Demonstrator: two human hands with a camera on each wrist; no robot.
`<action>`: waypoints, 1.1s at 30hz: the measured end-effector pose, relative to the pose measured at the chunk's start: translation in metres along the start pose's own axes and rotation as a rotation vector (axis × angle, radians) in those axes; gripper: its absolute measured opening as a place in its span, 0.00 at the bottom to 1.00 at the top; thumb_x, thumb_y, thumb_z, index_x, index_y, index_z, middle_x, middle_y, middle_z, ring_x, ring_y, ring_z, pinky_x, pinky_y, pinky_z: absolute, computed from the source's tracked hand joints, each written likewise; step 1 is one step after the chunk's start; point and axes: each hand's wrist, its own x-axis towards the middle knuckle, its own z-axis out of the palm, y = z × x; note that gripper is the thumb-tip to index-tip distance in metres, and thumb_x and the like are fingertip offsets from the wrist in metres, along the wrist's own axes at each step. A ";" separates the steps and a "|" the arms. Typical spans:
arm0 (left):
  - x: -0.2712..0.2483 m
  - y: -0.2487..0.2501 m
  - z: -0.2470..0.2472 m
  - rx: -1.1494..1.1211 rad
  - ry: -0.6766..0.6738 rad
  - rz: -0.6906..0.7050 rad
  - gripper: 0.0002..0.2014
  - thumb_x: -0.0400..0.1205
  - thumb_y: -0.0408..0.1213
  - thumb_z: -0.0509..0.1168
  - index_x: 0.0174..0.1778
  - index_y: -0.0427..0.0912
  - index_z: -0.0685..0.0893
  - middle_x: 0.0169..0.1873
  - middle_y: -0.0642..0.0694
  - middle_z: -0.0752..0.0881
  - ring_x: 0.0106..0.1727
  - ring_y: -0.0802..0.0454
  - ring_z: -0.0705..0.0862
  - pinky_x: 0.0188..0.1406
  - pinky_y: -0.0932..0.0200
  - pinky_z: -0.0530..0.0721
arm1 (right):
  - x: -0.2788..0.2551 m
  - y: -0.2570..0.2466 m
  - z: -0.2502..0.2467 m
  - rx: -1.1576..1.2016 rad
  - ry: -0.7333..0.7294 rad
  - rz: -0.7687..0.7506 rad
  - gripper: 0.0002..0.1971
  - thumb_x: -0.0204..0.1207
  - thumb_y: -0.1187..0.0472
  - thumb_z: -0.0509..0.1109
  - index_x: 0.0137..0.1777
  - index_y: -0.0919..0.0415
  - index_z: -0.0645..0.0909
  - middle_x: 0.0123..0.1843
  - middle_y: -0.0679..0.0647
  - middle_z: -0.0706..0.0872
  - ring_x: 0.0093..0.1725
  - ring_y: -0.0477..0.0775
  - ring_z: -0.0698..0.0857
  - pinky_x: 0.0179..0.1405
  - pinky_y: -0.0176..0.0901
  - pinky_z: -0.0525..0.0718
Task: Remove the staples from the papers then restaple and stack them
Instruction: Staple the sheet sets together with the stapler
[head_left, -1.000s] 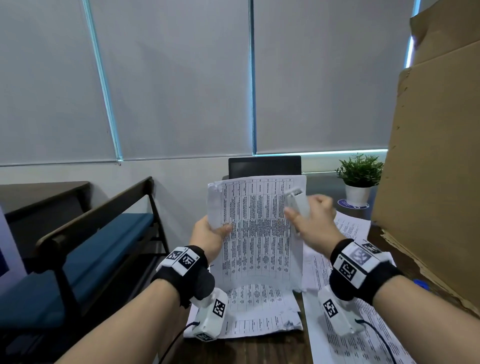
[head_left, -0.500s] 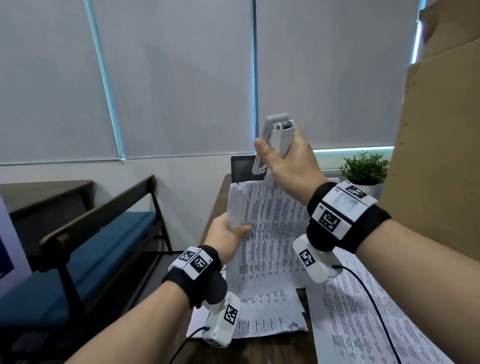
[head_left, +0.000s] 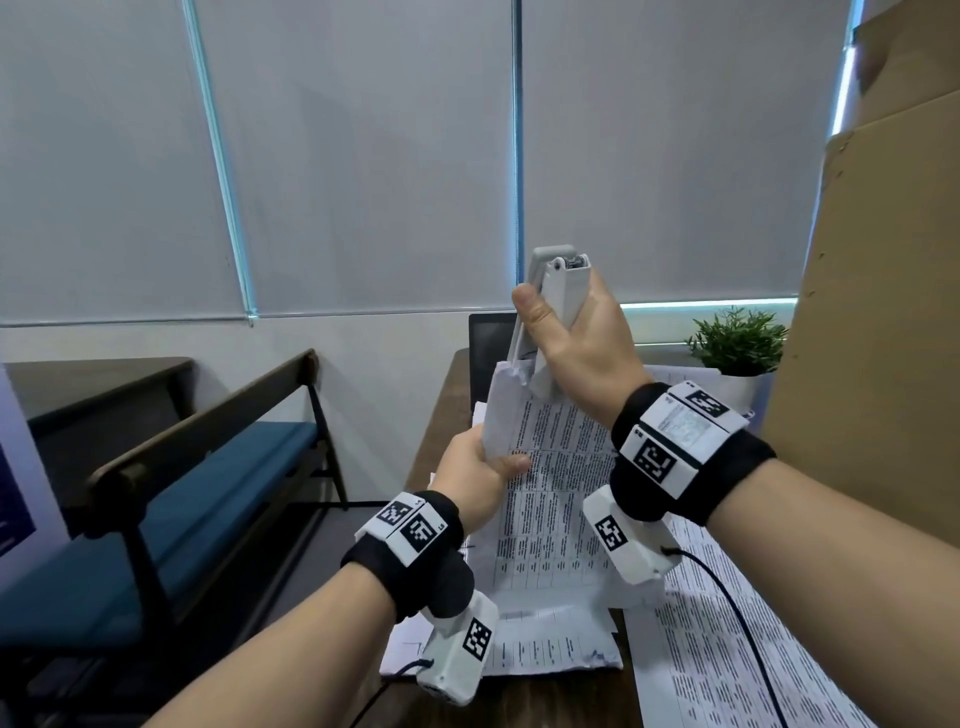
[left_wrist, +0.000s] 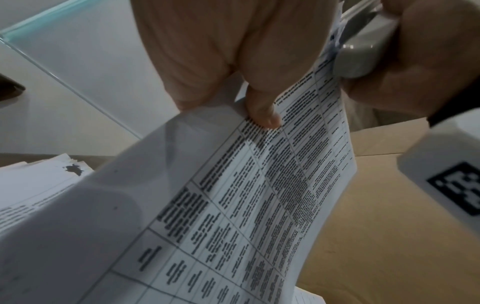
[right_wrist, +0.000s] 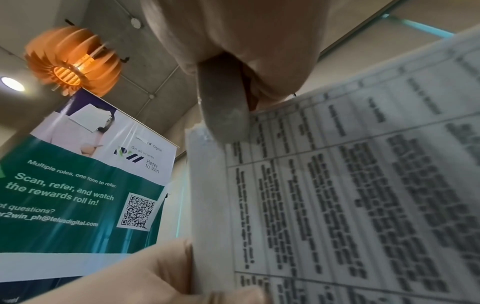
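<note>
Nearest the body, the left hand (head_left: 480, 460) pinches the sheaf (head_left: 550, 488) by its left edge, thumb across the printed face and fingers behind, holding it upright above the table (head_left: 545, 696). The sheaf's long axis runs up and away from that hand, so its top left corner sits just above the left knuckles and directly under the right hand (head_left: 576, 332).

That right hand is wrapped round the stapler (head_left: 553, 317), thumb on one side and fingers on the other. The stapler stands nearly on end, hinge up, mouth down, and its mouth straddles the crumpled top corner of the sheaf. In the right wrist view the stapler's nose (right_wrist: 223, 115) lies on the corner right at the paper's edge. I judge this to be the restapling squeeze. Whether a staple has gone in, I cannot tell.

The squeeze belongs to the right hand alone, pressing across the stapler, at right angles to the sheet.

Below both hands more papers (head_left: 524, 649) lie flat. Beyond the right hand stands a plant (head_left: 737, 340).
</note>
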 end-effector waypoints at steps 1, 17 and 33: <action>-0.001 0.001 0.002 0.003 -0.010 0.007 0.10 0.80 0.25 0.69 0.50 0.45 0.84 0.49 0.44 0.90 0.55 0.44 0.88 0.65 0.41 0.82 | 0.000 -0.001 0.002 0.005 0.002 -0.008 0.16 0.78 0.46 0.71 0.52 0.57 0.76 0.40 0.46 0.84 0.41 0.49 0.85 0.46 0.46 0.84; -0.006 -0.001 0.003 0.060 -0.028 0.030 0.10 0.81 0.28 0.69 0.50 0.49 0.82 0.49 0.46 0.91 0.53 0.48 0.88 0.60 0.45 0.84 | -0.001 -0.011 0.021 -0.042 0.132 -0.124 0.21 0.73 0.42 0.68 0.44 0.63 0.79 0.31 0.47 0.81 0.31 0.46 0.79 0.34 0.35 0.78; 0.014 -0.034 -0.009 -0.176 0.182 -0.219 0.09 0.79 0.24 0.70 0.49 0.41 0.87 0.46 0.45 0.91 0.50 0.46 0.89 0.62 0.45 0.83 | -0.006 0.035 -0.050 -0.087 0.075 0.209 0.14 0.78 0.42 0.69 0.47 0.51 0.74 0.42 0.50 0.82 0.43 0.53 0.84 0.53 0.63 0.87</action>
